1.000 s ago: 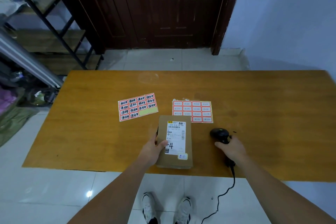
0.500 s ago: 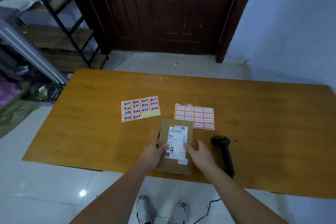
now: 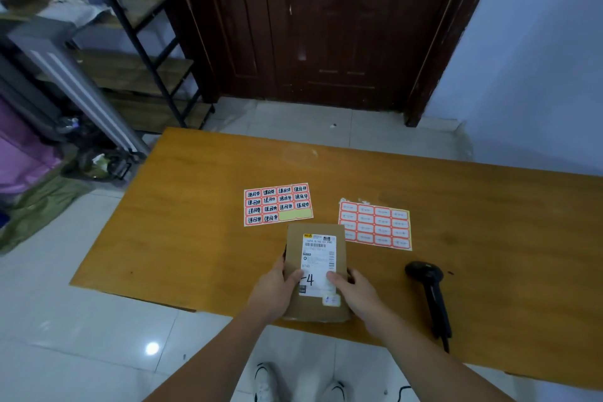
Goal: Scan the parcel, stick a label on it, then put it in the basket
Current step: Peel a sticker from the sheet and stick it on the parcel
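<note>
Parcel is a brown cardboard box lying flat at the near edge of the table, white shipping label face up with a handwritten "4"; the small print on it is too fine for me to read. My left hand grips the parcel's left side, thumb on top; my right hand grips its right side, thumb on the label. Fingers of both curl round the sides, out of my sight. Just beyond the parcel, to its left, a sticker sheet with handwritten red-bordered labels, one corner patch already peeled. Beyond the parcel to its right, a second red sheet, print illegible. Right of the parcel, apart from it, the black scanner lies flat, its cable cut off by the table edge.
</note>
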The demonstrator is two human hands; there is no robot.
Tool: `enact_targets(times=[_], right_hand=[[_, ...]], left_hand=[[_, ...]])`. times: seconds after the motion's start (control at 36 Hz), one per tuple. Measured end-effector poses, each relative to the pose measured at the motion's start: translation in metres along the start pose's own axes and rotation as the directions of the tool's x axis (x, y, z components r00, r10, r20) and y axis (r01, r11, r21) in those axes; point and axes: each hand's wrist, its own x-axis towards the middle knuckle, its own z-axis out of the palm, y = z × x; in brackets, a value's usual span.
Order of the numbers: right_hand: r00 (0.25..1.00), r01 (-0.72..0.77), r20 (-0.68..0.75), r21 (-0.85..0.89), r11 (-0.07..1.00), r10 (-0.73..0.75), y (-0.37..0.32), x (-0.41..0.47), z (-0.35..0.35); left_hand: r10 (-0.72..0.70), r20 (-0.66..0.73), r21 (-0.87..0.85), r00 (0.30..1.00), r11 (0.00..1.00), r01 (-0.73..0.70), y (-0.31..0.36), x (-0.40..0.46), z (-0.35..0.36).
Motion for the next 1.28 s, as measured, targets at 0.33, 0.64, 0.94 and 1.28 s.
enact_targets(times=[0.33,0.64,0.94,1.28], right_hand=[[1.0,0.001,0.005,-0.047,0.999,-0.001,-0.027,0.01,0.052],[1.0,-0.023,0.003,-0.184,0.983,0.024,-0.032,0.027,0.049],[0.883,0.207,-0.261,-0.529,0.823,-0.39,-0.135,0.089,0.04],[0.974,-0.071,-0.226,-0.421,0.904,-0.029,-0.142,0.176,0.041]], left_hand=[[0.007,0.0,-0.067,1.0,0.998,-0.007,-0.031,0.016,-0.045],[0.013,0.102,0.144,0.995,0.989,-0.028,-0.049,0.046,-0.076],[0.188,-0.183,0.412,0.965,0.906,-0.098,-0.057,0.159,-0.126],[0.231,-0.156,0.647,0.96,0.759,-0.077,-0.052,0.202,-0.112]])
